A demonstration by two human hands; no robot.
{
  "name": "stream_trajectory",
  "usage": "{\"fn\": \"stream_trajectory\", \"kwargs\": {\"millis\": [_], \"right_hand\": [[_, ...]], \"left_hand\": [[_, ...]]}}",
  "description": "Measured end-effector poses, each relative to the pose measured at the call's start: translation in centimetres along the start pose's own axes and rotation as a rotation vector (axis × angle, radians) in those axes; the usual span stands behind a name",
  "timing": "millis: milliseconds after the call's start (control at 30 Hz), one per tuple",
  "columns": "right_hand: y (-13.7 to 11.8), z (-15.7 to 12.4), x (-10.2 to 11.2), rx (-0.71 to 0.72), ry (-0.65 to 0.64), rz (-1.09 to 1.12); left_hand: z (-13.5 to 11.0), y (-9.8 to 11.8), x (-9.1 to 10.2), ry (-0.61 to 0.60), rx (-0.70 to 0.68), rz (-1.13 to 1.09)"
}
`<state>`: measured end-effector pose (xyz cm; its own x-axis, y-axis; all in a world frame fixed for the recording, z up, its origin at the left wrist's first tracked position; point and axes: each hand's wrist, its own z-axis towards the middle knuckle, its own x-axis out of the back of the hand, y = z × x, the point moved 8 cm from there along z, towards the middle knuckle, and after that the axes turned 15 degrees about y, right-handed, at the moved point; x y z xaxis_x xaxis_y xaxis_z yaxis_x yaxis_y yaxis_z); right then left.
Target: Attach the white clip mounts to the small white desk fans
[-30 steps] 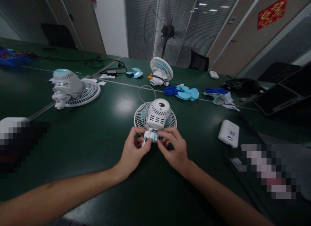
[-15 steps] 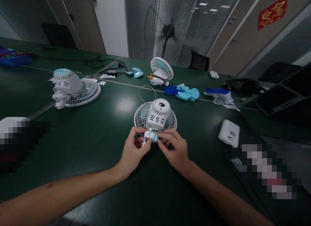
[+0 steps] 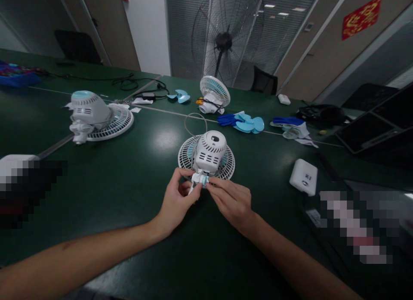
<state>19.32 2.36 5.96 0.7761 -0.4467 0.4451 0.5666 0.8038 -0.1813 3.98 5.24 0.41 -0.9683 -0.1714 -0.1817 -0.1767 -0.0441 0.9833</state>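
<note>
Through my feed I see the left hand (image 3: 176,197) with thumb and fingers pinched on a small white bracket (image 3: 195,178). Just right of that sits a pale blue knob (image 3: 204,180); behind both, the fan (image 3: 210,153) lies grille-down on the dark green table (image 3: 155,265), its white housing slotted, a dark oval opening on top, blue showing through the grille. Farthest right, I have the right hand (image 3: 234,201), fingertips closed on the knob's end.

Left hand (image 3: 177,196) and right hand (image 3: 235,202) nearly meet, fingertips (image 3: 196,193) pinched, forearms (image 3: 112,245) slanted inward.
</note>
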Motion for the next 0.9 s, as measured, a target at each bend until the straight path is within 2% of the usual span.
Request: {"fn": "stream_trajectory", "kwargs": {"millis": [167, 900], "right_hand": [[-0.28, 0.27, 0.28, 0.043, 0.008, -0.027], [0.49, 0.46, 0.1, -0.106, 0.057, 0.12]], "left_hand": [[-0.08, 0.03, 0.04, 0.0, 0.002, 0.005], [0.04, 0.61, 0.19, 0.044, -0.046, 0.02]]}}
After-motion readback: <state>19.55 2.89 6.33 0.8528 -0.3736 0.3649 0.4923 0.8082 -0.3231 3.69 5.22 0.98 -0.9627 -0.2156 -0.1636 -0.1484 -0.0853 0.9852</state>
